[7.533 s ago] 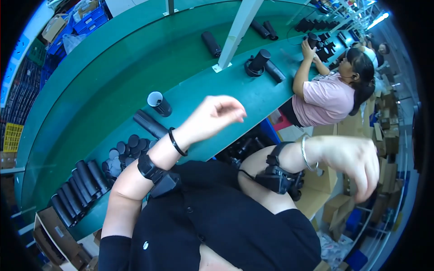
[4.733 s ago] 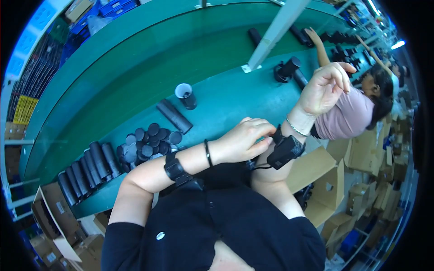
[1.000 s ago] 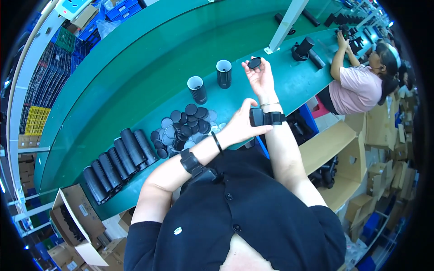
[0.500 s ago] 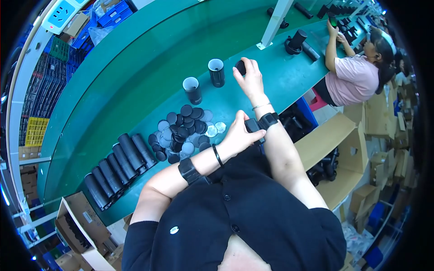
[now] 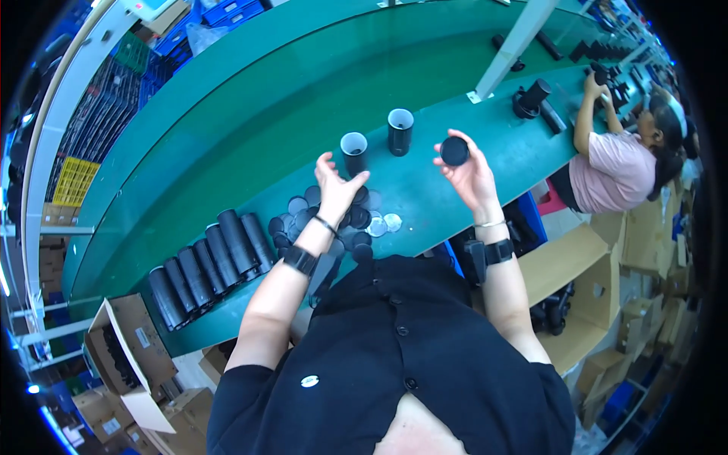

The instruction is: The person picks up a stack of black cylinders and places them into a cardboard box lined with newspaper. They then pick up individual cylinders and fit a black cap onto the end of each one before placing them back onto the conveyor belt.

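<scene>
My right hand [image 5: 475, 176], palm turned up, grips a round black cap [image 5: 454, 151] between thumb and fingers. Close to the nearer of two upright black tubes with white insides [image 5: 354, 155] is my left hand [image 5: 336, 186], its fingers spread and curved; no contact with the tube can be made out. The second tube [image 5: 400, 133] stands between the hands, a little farther back. Beneath and beside my left hand lies a loose pile of black and grey discs [image 5: 360, 220], partly hidden by that hand and wrist.
A row of black cylinders [image 5: 206, 264] lies at the left of the green bench [image 5: 432, 212]. Open cardboard boxes [image 5: 140, 345] stand below. To the right, a person in a pink shirt [image 5: 613, 168] handles black parts, beyond a white post [image 5: 516, 49].
My left hand has left my right wrist and moved forward and left toward the nearer tube. My right hand has drawn away from the tubes and turned palm up with the cap. The view has shifted.
</scene>
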Demonstrator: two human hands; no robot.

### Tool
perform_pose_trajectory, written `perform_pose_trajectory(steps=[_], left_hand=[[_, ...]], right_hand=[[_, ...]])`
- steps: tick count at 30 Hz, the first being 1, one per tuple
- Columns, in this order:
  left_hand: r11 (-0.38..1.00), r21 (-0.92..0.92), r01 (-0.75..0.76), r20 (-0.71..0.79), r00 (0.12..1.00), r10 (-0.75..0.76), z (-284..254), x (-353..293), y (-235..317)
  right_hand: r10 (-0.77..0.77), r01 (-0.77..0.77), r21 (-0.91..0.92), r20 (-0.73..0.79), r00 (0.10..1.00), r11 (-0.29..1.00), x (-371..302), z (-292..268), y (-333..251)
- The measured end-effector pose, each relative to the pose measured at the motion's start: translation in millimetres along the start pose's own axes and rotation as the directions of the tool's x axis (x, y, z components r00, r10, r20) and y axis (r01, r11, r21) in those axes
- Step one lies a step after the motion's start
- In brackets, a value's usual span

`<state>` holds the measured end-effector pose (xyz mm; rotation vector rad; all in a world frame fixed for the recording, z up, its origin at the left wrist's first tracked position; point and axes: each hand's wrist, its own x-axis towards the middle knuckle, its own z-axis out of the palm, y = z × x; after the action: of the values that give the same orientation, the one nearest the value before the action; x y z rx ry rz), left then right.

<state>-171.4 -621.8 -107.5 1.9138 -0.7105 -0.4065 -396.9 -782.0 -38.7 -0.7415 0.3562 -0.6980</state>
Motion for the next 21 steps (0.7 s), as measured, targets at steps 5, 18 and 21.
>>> perform_pose_trajectory(steps=[5,18,21], left_hand=[[0.980,0.039,-0.194,0.063,0.980,0.191,9.7,31.4,-8.8],[0.628,-0.669,0.397,0.586,0.802,0.117,-0.9,-13.6,39.7],[0.553,-0.677,0.486,0.618,0.783,0.067,15.2,-14.3,30.9]], right_hand=[[0.145,-0.174,0.254,0.127,0.981,0.951,1.2,12.7,23.8],[0.267,-0.353,0.347,0.273,0.924,0.869,-5.4,16.5,30.9],[0.230,-0.286,0.232,0.239,0.943,0.930,-7.9,-0.1,22.2]])
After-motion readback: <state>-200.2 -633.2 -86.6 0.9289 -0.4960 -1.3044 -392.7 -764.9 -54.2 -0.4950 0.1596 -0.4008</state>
